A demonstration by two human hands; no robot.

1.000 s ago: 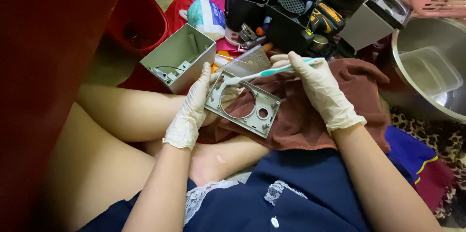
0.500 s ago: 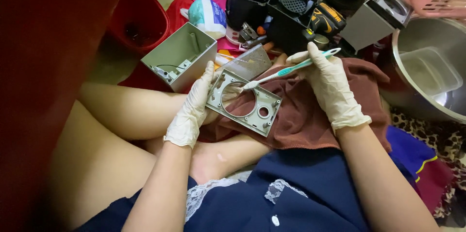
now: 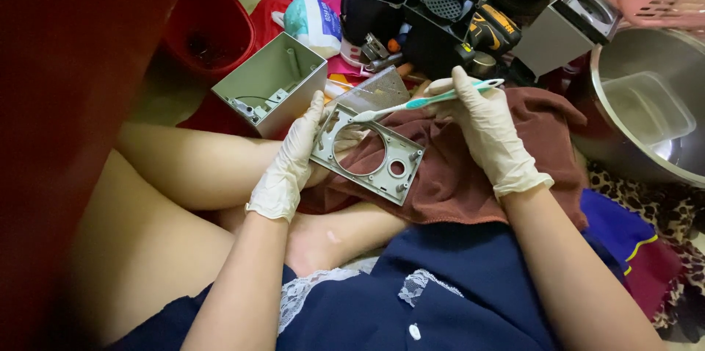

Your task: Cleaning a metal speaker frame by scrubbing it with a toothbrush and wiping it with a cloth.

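My left hand (image 3: 288, 164) pinches the grey panel (image 3: 367, 154) by its edge over the brown cloth (image 3: 470, 175). My right hand (image 3: 488, 127) grips the toothbrush (image 3: 422, 102); I keep bristles flat, strokes short, into the corner.

Both hands wear pale latex gloves. The left hand (image 3: 290, 164) reaches forward from a bare forearm, its fingers (image 3: 314, 112) curled around an edge, thumb on top. The right hand (image 3: 485, 131) is raised a little higher, wrist bent, its fingers (image 3: 448, 88) pinched closed in a pen-like grip. Both forearms run up from the lower frame, angling toward each other.
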